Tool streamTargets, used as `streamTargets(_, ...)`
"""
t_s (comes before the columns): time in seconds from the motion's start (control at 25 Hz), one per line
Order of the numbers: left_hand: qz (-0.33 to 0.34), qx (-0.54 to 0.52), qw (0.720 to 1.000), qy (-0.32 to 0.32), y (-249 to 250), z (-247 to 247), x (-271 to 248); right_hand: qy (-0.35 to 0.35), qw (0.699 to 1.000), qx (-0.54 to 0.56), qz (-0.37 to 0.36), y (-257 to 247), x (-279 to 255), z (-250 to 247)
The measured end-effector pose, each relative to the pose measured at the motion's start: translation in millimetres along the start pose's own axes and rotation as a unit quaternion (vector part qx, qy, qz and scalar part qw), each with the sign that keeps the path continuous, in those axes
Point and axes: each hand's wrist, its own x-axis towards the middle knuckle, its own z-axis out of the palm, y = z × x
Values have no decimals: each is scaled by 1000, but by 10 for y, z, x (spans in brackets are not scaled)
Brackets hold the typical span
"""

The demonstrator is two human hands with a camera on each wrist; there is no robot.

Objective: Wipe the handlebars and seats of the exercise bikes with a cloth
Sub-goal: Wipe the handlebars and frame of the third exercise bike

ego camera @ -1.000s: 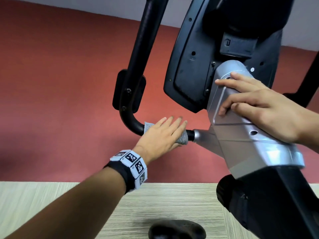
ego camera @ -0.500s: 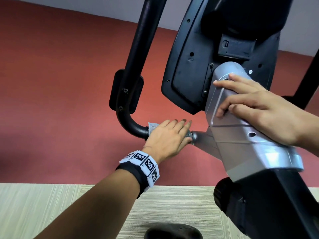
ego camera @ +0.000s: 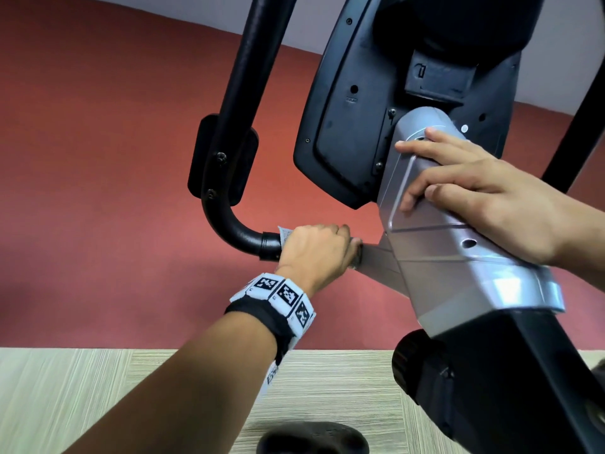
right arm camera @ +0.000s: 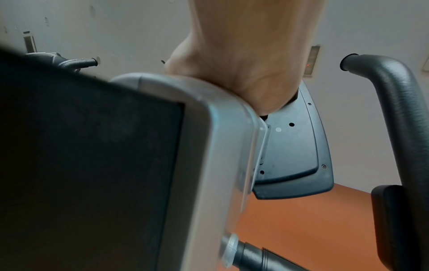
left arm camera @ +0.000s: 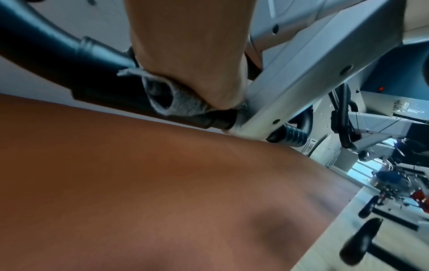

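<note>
The exercise bike's black handlebar (ego camera: pixel 242 132) curves down and runs right into the silver column (ego camera: pixel 435 244). My left hand (ego camera: pixel 319 250) grips a grey cloth (ego camera: pixel 284 234) wrapped round the bar's horizontal part, right beside the silver joint. The left wrist view shows the grey cloth (left arm camera: pixel 176 99) curled round the black bar (left arm camera: pixel 69 60) under my left hand (left arm camera: pixel 190 55). My right hand (ego camera: pixel 484 194) rests on the silver column, fingers spread over its upper edge below the black console (ego camera: pixel 360 119). In the right wrist view my right hand (right arm camera: pixel 243 69) lies on the column's top (right arm camera: pixel 209 128).
A red wall band and pale wood-grain floor (ego camera: pixel 98 394) lie behind and below. A dark pedal (ego camera: pixel 311 437) shows at the bottom edge. The bike's black lower housing (ego camera: pixel 523 381) fills the bottom right. A second handlebar (right arm camera: pixel 399 110) rises at the right. More gym machines (left arm camera: pixel 383 128) stand farther off.
My left hand has slid right along the bar to the silver joint and its fingers, straight a second ago, now curl round the cloth and bar. The right hand has stayed put.
</note>
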Motion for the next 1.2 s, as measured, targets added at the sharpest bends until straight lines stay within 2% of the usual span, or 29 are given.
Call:
streamTargets(0.04, 28, 5, 999, 22, 12, 26, -17, -3, 1000, -1, 2, -6, 1, -13)
streamTargets(0.12, 126, 65, 986, 87, -74, 233, -87, -6, 1000, -4, 4, -18, 3, -11)
streamTargets(0.16, 149, 81, 979, 109, -111, 304, -114, -7, 1000, -3, 4, -11, -1, -8)
streamTargets(0.2, 144, 69, 981, 111, -125, 316, -125, -7, 1000, -2, 2, -5, -6, -3)
streamTargets(0.28, 91, 26, 991, 93, -55, 238, -95, -4, 1000, -2, -2, -1, -1, -8)
streamTargets(0.36, 92, 7, 992, 84, -18, 211, -97, -3, 1000, -4, -4, 1, 2, -5)
streamTargets(0.48, 138, 23, 985, 100, -402, 211, -373, 0, 1000, -4, -10, 34, 12, 2)
streamTargets(0.6, 80, 83, 986, 124, -820, 140, -694, 6, 1000, -9, -23, 46, 8, 2)
streamTargets(0.72, -9, 80, 989, 121, -623, 142, -594, 12, 1000, -7, -26, 36, 26, 2)
streamTargets(0.76, -8, 65, 990, 123, -518, 146, -488, 14, 1000, -9, -25, 36, 26, -1)
streamTargets(0.88, 62, 37, 990, 118, -434, 96, -318, 14, 1000, -13, -24, 51, 23, 20)
streamTargets(0.92, 56, 37, 991, 114, -460, 80, -289, 18, 999, -12, -24, 53, 20, 17)
streamTargets(1.04, -54, 19, 988, 142, -371, 66, -279, 22, 999, -11, -31, 43, 18, 17)
streamTargets(1.08, -64, 15, 987, 145, -310, 79, -274, 22, 999, -11, -31, 49, 16, 13)
streamTargets(1.16, -34, 30, 990, 132, -270, 125, -268, 20, 999, -6, -27, 57, 20, 21)
streamTargets(1.2, -39, 39, 990, 131, -264, 109, -259, 19, 999, -5, -25, 66, 20, 19)
